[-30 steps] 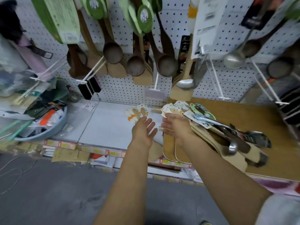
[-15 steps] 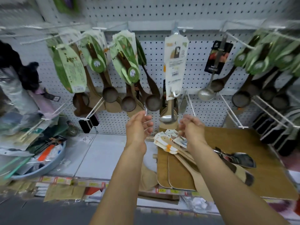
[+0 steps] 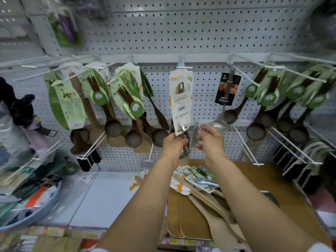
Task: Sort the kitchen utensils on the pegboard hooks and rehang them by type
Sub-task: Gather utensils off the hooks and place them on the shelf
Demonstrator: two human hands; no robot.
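Observation:
On the pegboard point(image 3: 181, 33) a steel spoon on a long white card point(image 3: 181, 99) hangs from the centre hook. My left hand point(image 3: 173, 145) grips its lower end, hiding most of the bowl. My right hand point(image 3: 211, 140) is raised just to the right, fingers loosely curled beside a grey metal blade point(image 3: 195, 136), with nothing plainly held. Dark wooden ladles with green cards point(image 3: 112, 127) hang to the left. A steel ladle on a black card point(image 3: 219, 125) and more dark ladles point(image 3: 254, 131) hang to the right. Loose carded wooden utensils point(image 3: 196, 180) lie piled on the shelf below my arms.
Long white hooks point(image 3: 245, 144) jut out from a lower row at hand height on both sides. Wooden boards point(image 3: 190, 220) lie under the pile on a brown shelf. A grey basin point(image 3: 36, 211) with packaged goods sits at the left.
Both hands rose from the shelf pile to the centre hook. My left hand closed on the bottom of the white-carded spoon. The view tilted up along the pegboard.

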